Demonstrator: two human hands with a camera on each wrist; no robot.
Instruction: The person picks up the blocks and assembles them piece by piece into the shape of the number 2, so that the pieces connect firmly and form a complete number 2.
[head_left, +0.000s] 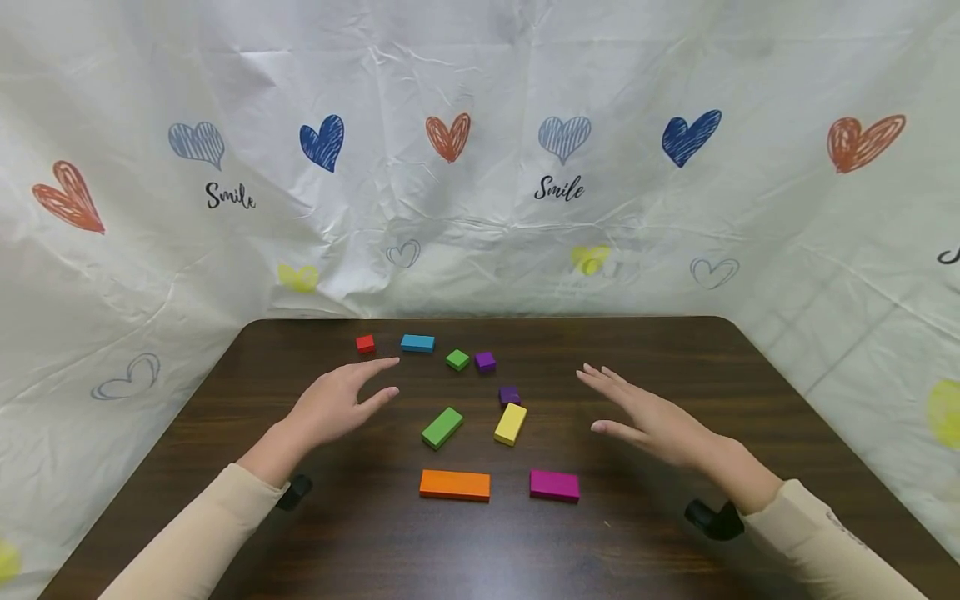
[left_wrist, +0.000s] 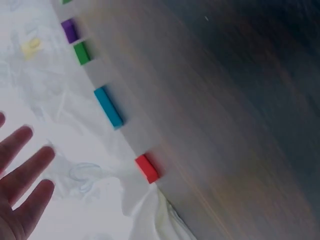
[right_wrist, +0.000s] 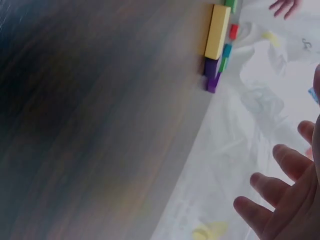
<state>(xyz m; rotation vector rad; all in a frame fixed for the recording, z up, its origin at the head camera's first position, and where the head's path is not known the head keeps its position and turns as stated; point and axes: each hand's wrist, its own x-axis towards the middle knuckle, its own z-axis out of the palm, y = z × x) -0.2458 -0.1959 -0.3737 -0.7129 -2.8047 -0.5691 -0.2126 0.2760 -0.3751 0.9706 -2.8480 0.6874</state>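
Observation:
My left hand (head_left: pixel 333 404) hovers over the table's left side, fingers extended and holding nothing. Opposite it, my right hand (head_left: pixel 660 417) hangs in the air with straight fingers, also without a thing in it. Between them lie a long green block (head_left: pixel 442 427), a yellow block (head_left: pixel 511 424) and a dark purple block (head_left: pixel 509 395) close to the yellow one. Nearer to me are an orange block (head_left: pixel 455 485) and a magenta block (head_left: pixel 554 485). Farther back sit a red block (head_left: pixel 365 343), a blue block (head_left: pixel 417 342), a small green block (head_left: pixel 457 359) and a purple block (head_left: pixel 485 362).
The dark wooden table (head_left: pixel 637 533) has rounded far corners. Behind it and along the sides hangs a white sheet (head_left: pixel 495 67) printed with hearts. Each wrist carries a black strap piece, such as the right wrist's camera mount (head_left: pixel 714 520).

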